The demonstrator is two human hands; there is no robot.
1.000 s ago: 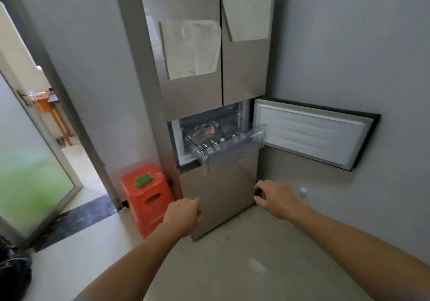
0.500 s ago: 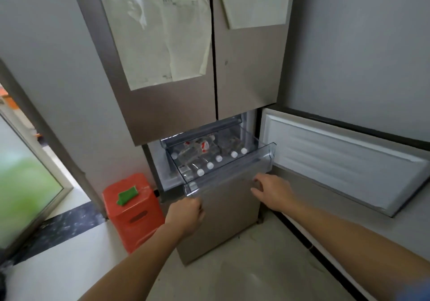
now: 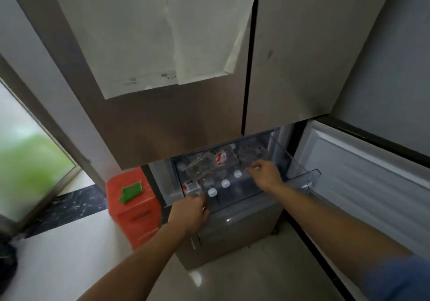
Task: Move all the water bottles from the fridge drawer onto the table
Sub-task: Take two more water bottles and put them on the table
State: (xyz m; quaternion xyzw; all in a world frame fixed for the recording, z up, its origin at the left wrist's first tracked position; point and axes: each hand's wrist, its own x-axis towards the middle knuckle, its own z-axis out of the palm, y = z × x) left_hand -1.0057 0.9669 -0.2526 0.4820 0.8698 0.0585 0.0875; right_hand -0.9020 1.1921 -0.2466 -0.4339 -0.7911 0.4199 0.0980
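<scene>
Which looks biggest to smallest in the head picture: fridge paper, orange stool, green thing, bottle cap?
1. Fridge paper
2. Orange stool
3. Green thing
4. Bottle cap
The paper seems nearer the camera, which makes it look bigger.

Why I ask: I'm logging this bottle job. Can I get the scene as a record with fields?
drawer: clear fridge drawer pulled out, lower door open rightward
bottles: water bottles lying inside, three white caps showing
left: left hand at drawer's front left corner, grip unclear
right: right hand inside drawer, fingers curled by a cap, grip unclear
table: not in view
nearby: orange stool left of fridge
</scene>
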